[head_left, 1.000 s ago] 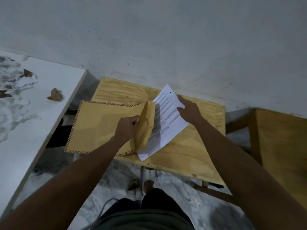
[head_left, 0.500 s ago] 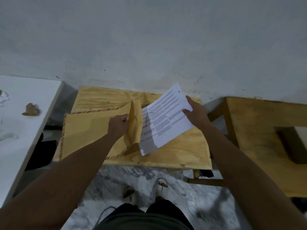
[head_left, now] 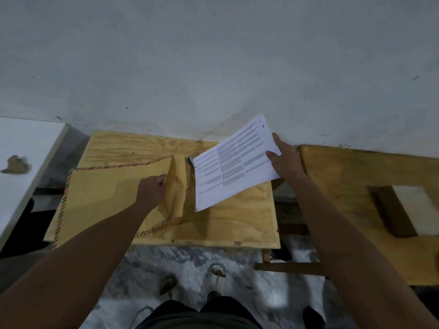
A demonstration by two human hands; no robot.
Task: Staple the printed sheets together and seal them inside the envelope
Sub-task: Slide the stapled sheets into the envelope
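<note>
Centre frame: the left hand [head_left: 152, 191] pinches the raised flap of the striped-edged manila paper envelope [head_left: 107, 195], which lies on the pale plywood counter [head_left: 237, 222]. The right hand [head_left: 285, 160], right of centre, grips the white printed sheets [head_left: 232, 162], held tilted just beside the envelope's mouth.

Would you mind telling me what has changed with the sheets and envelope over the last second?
The right hand has drawn the sheets rightward and up, clear of the envelope mouth they overlapped before. The left hand still holds the flap open, and the envelope stays on the table.
</note>
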